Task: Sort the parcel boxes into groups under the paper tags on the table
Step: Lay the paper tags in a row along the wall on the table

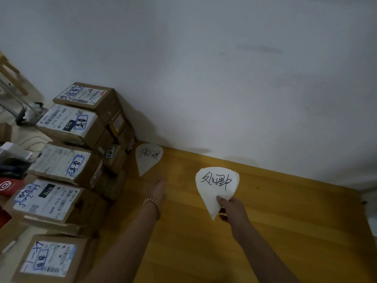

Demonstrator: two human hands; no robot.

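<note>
The right hand is seen pinching the lower tip of a paper tag low over the desk. The left hand is laid flat, fingers straight, nothing held. The parcel boxes are piled high at the desk's left end, all unsorted, and the pile could be toppled if a low one is pulled. The other tag is lying loose just beside them, so it could easily be swept aside or covered.

Brown parcel boxes carry white labels marked in blue. White paper tags bear black writing. The counter is yellow.
</note>
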